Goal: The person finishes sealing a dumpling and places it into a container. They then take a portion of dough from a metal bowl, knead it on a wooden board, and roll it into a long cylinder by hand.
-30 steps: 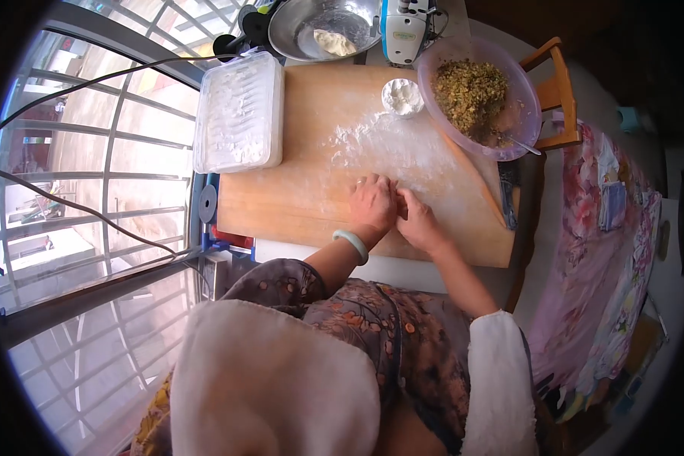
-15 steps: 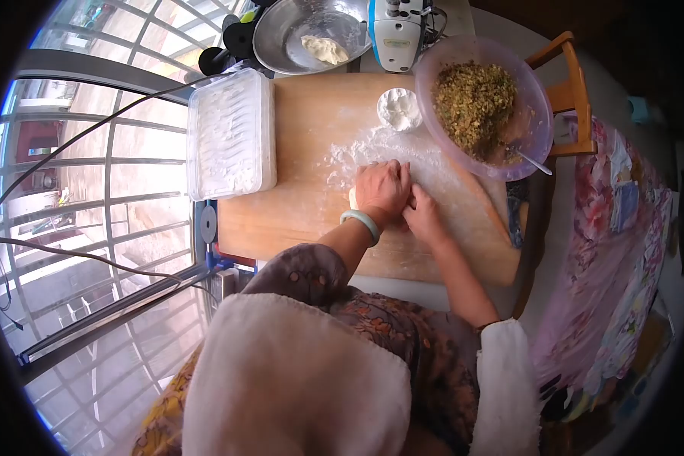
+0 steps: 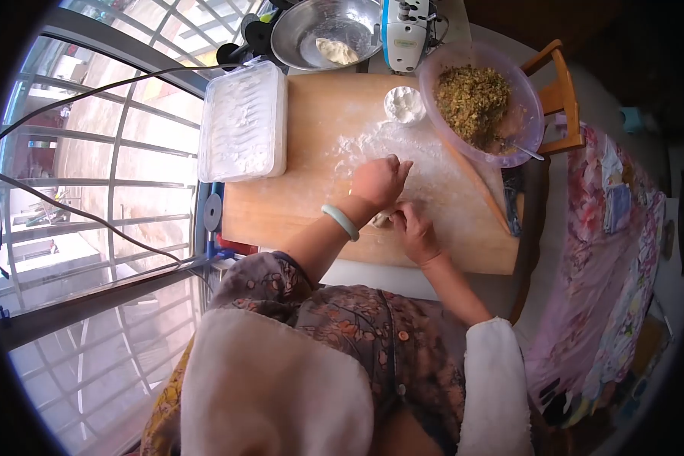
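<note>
My left hand (image 3: 381, 182), with a pale green bangle (image 3: 340, 223) on its wrist, is closed in a loose fist over the floured wooden board (image 3: 311, 152). Whatever its fingers may hold is hidden from above. Just below and to the right, my right hand (image 3: 419, 234) has its fingers bent round a piece of pale dough (image 3: 381, 220). Part of that dough shows beside the fingertips, under the left wrist. Scattered white flour (image 3: 365, 144) lies beyond the left hand.
A bowl of chopped filling (image 3: 536, 114) with a spoon stands at the right, beside a wooden rolling pin (image 3: 475, 186). A flour cup (image 3: 404, 105) is at the back. A floured plastic container (image 3: 243, 125) sits left. Behind are a metal basin (image 3: 289, 38) with dough (image 3: 336, 52) and a white-blue device (image 3: 405, 38).
My hands have moved apart from being pressed together. The left rolled into a fist; the right shifted nearer my body, and dough now shows by its fingers. The camera view shifted slightly.
</note>
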Demonstrator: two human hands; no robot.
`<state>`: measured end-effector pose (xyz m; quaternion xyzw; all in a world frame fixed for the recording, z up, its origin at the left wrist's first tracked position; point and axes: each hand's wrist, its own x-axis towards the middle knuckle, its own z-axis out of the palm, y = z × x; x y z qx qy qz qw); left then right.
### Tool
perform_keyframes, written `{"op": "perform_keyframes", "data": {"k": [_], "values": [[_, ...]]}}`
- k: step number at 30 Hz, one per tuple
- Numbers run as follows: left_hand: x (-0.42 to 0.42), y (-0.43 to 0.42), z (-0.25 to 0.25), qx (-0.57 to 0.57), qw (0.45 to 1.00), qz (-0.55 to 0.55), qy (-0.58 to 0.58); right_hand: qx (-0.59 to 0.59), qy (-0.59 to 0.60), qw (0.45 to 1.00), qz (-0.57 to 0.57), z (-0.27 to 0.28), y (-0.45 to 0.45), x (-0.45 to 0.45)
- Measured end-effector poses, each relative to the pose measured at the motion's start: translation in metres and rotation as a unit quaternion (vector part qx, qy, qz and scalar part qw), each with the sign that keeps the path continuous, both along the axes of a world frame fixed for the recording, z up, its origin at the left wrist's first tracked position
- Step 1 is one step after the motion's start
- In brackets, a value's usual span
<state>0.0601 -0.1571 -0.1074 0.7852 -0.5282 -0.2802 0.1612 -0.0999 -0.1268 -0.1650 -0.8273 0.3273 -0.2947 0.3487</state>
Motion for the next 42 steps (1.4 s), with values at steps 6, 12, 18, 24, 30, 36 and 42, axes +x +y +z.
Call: {"op": "perform_keyframes", "data": {"k": [6,12,18,24,30,36,42], "values": [[-0.011,0.059,-0.038,-0.17,0.979,-0.059,-0.091,0.035,0.023,0.998,0.047,-0.006,0.031,-0.021],[-0.015,0.05,-0.041,-0.158,0.984,0.0,-0.087,0.204,-0.004,0.979,-0.011,0.008,0.014,-0.006],[-0.009,0.018,-0.048,-0.112,0.991,-0.001,-0.077,0.251,0.059,0.966,0.016,-0.003,-0.025,0.003],[0.0,-0.009,-0.038,-0.108,0.992,-0.036,-0.06,0.348,0.123,0.929,0.003,0.01,-0.051,0.015],[0.009,-0.031,-0.046,-0.068,0.996,-0.026,-0.056,0.323,0.165,0.931,-0.026,0.0,-0.061,0.026],[0.008,-0.031,-0.044,-0.06,0.998,0.012,-0.022,0.146,0.182,0.972,-0.019,0.001,-0.055,0.024],[0.005,0.007,-0.008,-0.001,1.0,0.0,0.002,-0.044,0.066,0.996,0.034,-0.008,-0.017,0.004]]}}
